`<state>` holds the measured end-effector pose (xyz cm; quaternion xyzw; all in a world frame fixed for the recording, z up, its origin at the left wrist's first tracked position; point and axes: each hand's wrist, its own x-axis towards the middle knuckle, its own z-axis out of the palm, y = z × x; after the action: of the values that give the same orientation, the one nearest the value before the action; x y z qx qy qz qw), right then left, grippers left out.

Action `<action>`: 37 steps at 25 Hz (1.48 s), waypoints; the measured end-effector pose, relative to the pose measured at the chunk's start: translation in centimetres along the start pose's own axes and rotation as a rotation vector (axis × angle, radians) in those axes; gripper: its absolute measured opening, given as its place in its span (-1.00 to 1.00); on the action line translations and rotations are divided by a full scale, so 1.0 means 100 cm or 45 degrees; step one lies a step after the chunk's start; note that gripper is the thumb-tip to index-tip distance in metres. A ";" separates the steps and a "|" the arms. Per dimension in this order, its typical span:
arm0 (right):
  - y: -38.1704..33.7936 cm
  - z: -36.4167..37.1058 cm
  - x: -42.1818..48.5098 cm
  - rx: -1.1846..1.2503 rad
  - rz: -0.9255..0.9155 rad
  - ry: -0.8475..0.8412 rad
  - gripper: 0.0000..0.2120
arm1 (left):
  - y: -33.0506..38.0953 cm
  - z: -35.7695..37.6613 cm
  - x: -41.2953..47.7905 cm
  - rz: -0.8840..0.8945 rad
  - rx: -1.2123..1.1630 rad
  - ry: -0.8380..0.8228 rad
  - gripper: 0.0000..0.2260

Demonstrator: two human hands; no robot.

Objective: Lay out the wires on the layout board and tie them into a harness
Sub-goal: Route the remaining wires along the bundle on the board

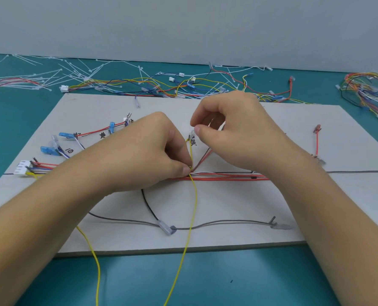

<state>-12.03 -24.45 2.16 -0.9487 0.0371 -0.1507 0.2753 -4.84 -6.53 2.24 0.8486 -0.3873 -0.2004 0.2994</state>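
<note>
Two bare hands work over a pale layout board (239, 221) on a teal table (139, 281). The left hand (148, 149) is curled nearly closed, thumb and forefinger pinched on a yellow wire (193, 204) where it crosses a bundle of red wires (227, 178) running sideways across the board. The right hand (234, 129), just above and to the right of that pinch, is also closed to a fine pinch, thumb against forefinger, at the yellow wire's upper end; the tip it grasps is too small to make out, and a clear terminal shows just below the thumb. From the left pinch the yellow wire drops toward the viewer, off the board's near edge and out of the frame. A grey wire (227, 222) curves across the board below the hands. Left of the left hand, partly hidden by the forearm, lie blue terminals (49, 150) and a white connector (22, 167). Beyond the hands, loose cable ties (51, 74) and spare wires (161, 87) are scattered along the table's far side. Handwritten marks on the board cannot be read.
</note>
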 end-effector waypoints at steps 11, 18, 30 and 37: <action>-0.022 -0.015 -0.019 -0.054 0.108 -0.456 -0.78 | 0.000 0.002 0.000 0.074 0.075 0.060 -0.93; -0.041 -0.007 -0.029 -0.311 0.164 -0.514 -0.59 | 0.002 0.003 -0.001 0.045 0.073 0.050 -0.92; -0.042 -0.010 -0.032 -0.169 0.280 -0.451 -0.68 | 0.003 0.002 -0.001 0.046 0.126 0.058 -0.92; -0.015 -0.041 -0.025 0.238 0.427 -0.610 -0.70 | -0.002 0.002 0.002 0.041 0.113 0.038 -0.93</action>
<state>-15.69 -24.88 5.61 -0.9085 0.1132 0.1223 0.3832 -4.76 -6.65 1.97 0.8576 -0.4051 -0.1654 0.2703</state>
